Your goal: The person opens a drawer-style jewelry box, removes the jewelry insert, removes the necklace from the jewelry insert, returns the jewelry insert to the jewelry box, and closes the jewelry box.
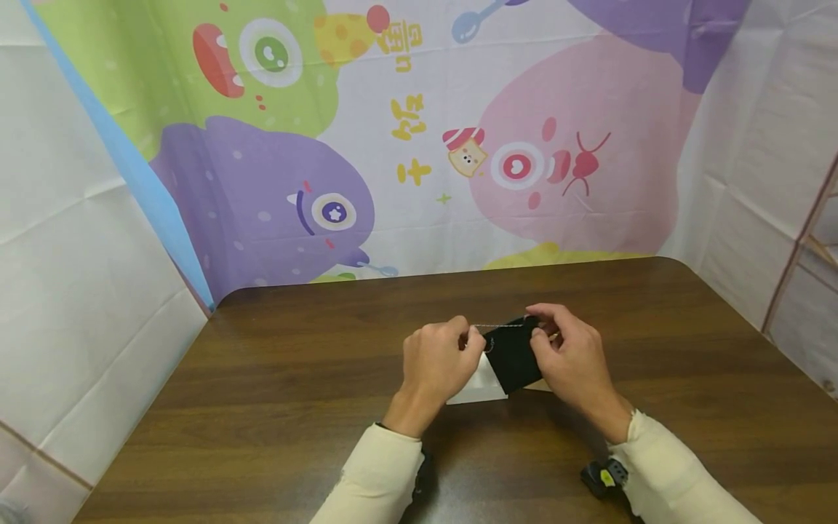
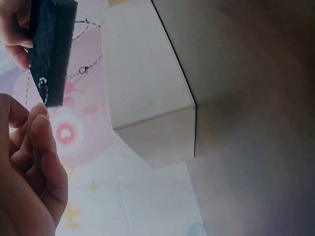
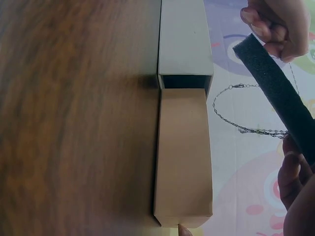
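Observation:
My right hand [image 1: 576,356] grips a flat black foam pad [image 1: 517,356] by its right end, above the table. At the pad's other end, my left hand [image 1: 435,360] pinches a thin silver chain [image 1: 496,325], stretched along the pad's upper edge. In the right wrist view, a loop of the chain [image 3: 221,115] hangs below the pad, with a small clasp [image 3: 239,85] on it. Underneath the hands lies a white box sleeve [image 3: 184,39], and a brown drawer [image 3: 184,152] sticks partly out of it. Some fingertips are hidden behind the pad.
The brown wooden table [image 1: 294,407] ends at a white cloth with cartoon monsters [image 1: 419,145] at the back. Pale sheets [image 1: 85,182] hang at both sides. A black wrist device [image 1: 604,477] sits by the right sleeve.

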The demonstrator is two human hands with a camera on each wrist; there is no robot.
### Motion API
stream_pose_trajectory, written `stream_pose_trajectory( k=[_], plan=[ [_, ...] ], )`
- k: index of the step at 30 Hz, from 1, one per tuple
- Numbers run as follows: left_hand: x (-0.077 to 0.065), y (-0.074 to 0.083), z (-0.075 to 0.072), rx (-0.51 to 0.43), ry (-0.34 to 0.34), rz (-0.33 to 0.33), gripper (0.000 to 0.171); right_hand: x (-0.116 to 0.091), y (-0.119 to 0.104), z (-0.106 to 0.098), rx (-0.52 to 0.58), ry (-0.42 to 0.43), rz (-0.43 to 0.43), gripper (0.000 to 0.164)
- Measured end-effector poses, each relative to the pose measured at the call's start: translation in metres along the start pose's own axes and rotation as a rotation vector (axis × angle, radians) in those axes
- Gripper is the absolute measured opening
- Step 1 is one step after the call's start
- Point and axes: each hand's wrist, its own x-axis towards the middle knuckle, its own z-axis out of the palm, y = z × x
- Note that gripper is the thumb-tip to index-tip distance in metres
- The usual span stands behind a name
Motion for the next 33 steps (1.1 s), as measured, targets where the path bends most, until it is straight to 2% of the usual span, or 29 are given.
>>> stream_pose_trajectory(
  k=[18, 33],
  plan=[
    [0.0007, -0.0001, -0.0008, -0.007, -0.005, -0.014, 0.036, -0.0004, 0.001, 0.001, 0.012, 0.004, -0.012, 0.029],
    [0.0007, -0.0012, 0.0005, 0.003, 0.016, -0.029, 0.035, -0.0007, -0.0003, 0.0008, -0.001, -0.019, 0.007, 0.027]
  ],
)
